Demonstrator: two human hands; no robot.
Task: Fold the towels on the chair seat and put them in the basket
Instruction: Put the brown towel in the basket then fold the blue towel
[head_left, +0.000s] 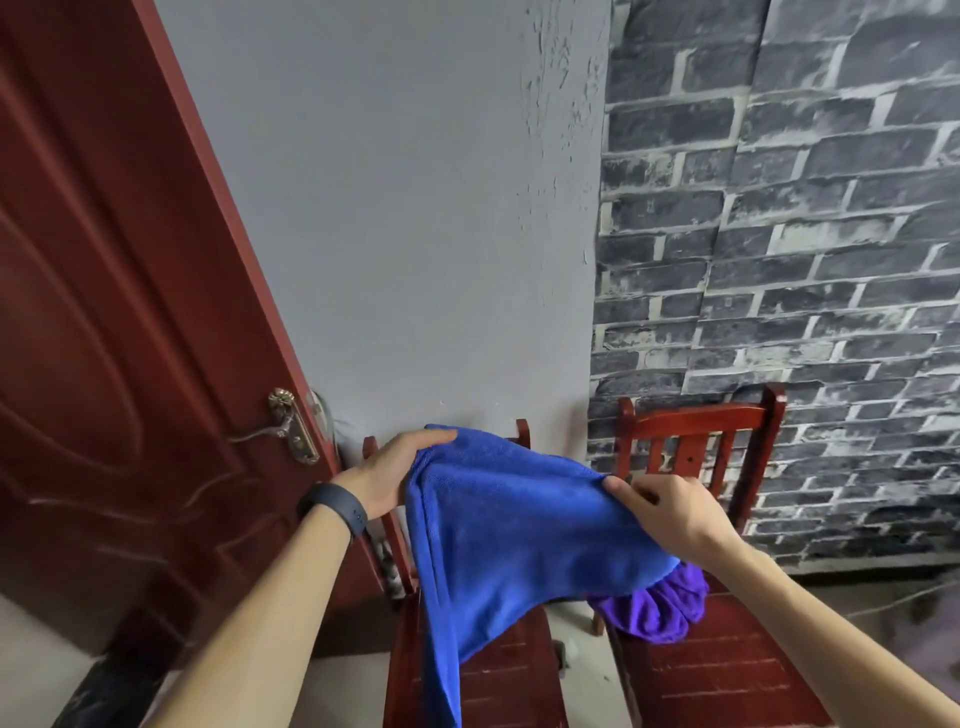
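Grey wall (415, 234), red chairs (727, 675), blue towel (509, 525) gripped by fingers (431, 440) of left hand (384, 475) and right hand (675, 514), purple towel (660, 610) heaped below right fingers.

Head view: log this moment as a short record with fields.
blue towel: held up, unfolded, hanging over the left chair
left hand: grips the towel's top left edge
right hand: pinches the towel's top right edge
purple towel: bunched on the right chair seat
basket: not in view
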